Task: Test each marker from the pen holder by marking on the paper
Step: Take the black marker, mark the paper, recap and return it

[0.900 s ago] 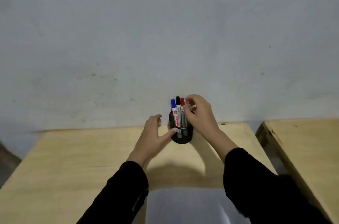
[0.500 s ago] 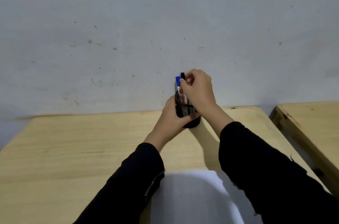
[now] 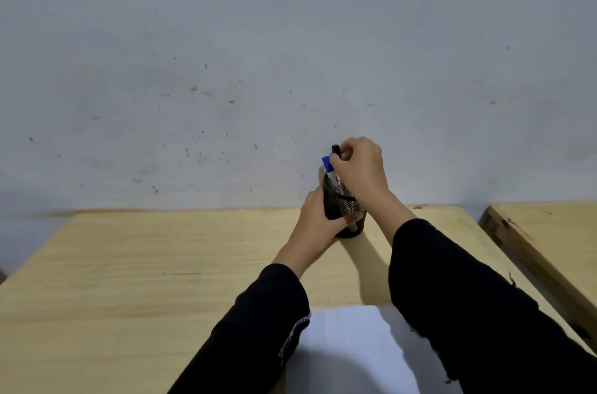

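Note:
A black mesh pen holder (image 3: 350, 219) stands at the far edge of the wooden table (image 3: 161, 280), near the wall. My left hand (image 3: 319, 222) is wrapped around its left side. A blue-capped marker (image 3: 329, 167) and a black-capped marker (image 3: 336, 149) stick up out of it. My right hand (image 3: 360, 170) is above the holder with its fingers closed around the marker tops; the red-capped marker is hidden behind it. A white sheet of paper (image 3: 349, 351) lies at the near edge of the table between my forearms.
A grey wall (image 3: 258, 70) rises directly behind the table. A second wooden table (image 3: 549, 232) stands to the right across a narrow gap. My black sleeves cover part of the paper.
My left hand has closed around the holder. My right hand has settled over the marker tops and now hides the red cap. The view has shifted, so everything sits lower and further right.

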Demonstrator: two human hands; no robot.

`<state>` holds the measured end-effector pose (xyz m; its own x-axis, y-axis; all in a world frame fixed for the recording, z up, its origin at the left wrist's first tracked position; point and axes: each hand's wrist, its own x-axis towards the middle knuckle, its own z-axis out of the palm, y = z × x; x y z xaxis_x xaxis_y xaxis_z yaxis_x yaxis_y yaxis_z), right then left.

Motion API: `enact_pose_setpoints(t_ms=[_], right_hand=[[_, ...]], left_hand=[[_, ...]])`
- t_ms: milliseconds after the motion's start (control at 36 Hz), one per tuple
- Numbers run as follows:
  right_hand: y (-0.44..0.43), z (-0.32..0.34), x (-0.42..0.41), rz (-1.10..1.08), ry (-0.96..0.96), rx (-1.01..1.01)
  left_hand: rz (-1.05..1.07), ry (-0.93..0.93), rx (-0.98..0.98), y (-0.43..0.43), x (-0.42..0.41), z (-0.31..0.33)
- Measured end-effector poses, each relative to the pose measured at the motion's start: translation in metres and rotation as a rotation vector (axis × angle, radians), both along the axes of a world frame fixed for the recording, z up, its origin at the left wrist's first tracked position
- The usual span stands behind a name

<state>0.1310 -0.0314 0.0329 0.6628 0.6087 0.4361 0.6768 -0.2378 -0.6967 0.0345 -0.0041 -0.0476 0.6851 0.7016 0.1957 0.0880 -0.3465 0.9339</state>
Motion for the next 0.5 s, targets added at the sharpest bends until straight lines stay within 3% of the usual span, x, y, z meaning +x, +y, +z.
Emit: enact_pose_setpoints(t_ms=[250,361,500], right_hand=[[-0.039,0.013,-0.003,0.11,0.1,0.312],[-0.066,0.029,-0.014,0.178,0.174,0.469],[-0.1,0.042,-0.029,0.268,0.098,0.576]], left_hand=[[0.081,0.041,0.079,-0.004,-0.001,0.006],[0.127,-0.004,-0.045,-0.012,-0.003,0.01],[0.209,0.021,0.033,-0.023,-0.015,0.029]])
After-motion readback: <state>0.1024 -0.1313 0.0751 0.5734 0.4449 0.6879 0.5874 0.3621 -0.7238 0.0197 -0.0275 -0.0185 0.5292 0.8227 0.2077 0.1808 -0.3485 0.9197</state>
